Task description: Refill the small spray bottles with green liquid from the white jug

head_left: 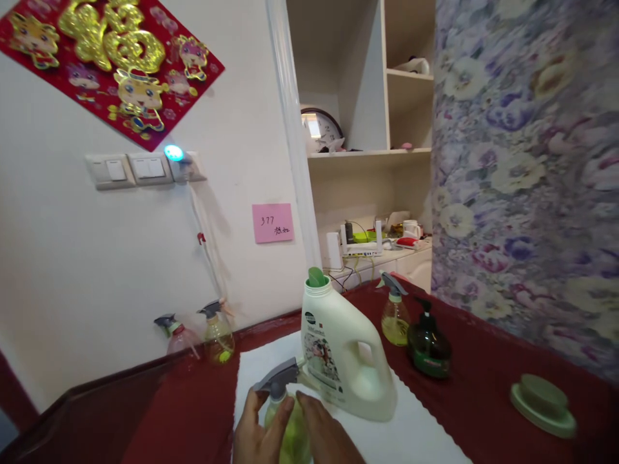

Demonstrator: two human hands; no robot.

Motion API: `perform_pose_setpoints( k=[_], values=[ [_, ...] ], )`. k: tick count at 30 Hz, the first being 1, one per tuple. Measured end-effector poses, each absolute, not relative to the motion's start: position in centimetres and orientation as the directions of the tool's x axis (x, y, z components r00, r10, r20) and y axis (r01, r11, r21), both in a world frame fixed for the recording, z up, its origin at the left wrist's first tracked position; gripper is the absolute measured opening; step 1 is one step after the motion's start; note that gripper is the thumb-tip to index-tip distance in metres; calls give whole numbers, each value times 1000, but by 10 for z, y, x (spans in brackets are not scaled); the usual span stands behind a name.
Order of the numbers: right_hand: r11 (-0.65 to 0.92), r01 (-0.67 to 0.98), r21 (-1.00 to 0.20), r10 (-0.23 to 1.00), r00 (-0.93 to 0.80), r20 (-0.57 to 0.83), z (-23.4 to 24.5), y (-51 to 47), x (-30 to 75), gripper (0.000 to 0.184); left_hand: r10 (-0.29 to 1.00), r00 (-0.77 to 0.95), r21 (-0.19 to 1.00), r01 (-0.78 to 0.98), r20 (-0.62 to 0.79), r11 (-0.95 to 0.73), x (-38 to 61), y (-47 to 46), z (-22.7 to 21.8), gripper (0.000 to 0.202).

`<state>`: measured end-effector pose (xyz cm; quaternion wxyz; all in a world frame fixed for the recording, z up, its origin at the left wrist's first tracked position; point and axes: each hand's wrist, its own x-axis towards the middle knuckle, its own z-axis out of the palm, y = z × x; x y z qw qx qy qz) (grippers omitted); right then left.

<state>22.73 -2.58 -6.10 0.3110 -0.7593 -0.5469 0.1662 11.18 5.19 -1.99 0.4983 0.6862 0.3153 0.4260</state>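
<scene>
At the bottom centre both my hands close round a small spray bottle (283,412) of yellow-green liquid with a grey trigger head. My left hand (256,428) wraps its left side and my right hand (325,433) its right side. The bottle stands on a white cloth (416,432). Right behind it is a large white detergent jug (344,361) with a handle, its neck open with something green in it. A green cap (542,401) lies on the red tabletop to the right.
A yellow spray bottle (394,316) and a dark pump bottle (428,347) stand right of the jug. Two more spray bottles (218,332) (178,334) stand by the wall at left. The red table (184,412) meets a floral wall at right; shelves lie beyond.
</scene>
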Motion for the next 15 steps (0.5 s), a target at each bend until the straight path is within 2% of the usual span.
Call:
perform_pose_setpoints(
  k=[6, 10, 15],
  values=[
    [-142, 675, -724, 933, 336, 131, -49, -30, 220, 95, 838, 490, 956, 29, 241, -292, 107, 55, -31, 47],
    [-124, 661, -740, 932, 333, 141, -46, -39, 220, 94, 812, 538, 945, 79, 227, -317, 106, 66, -43, 51],
    [-127, 671, -730, 930, 336, 147, -56, -31, 220, 95, 839, 478, 930, 112, 259, -351, 104, 67, -47, 58]
  ],
)
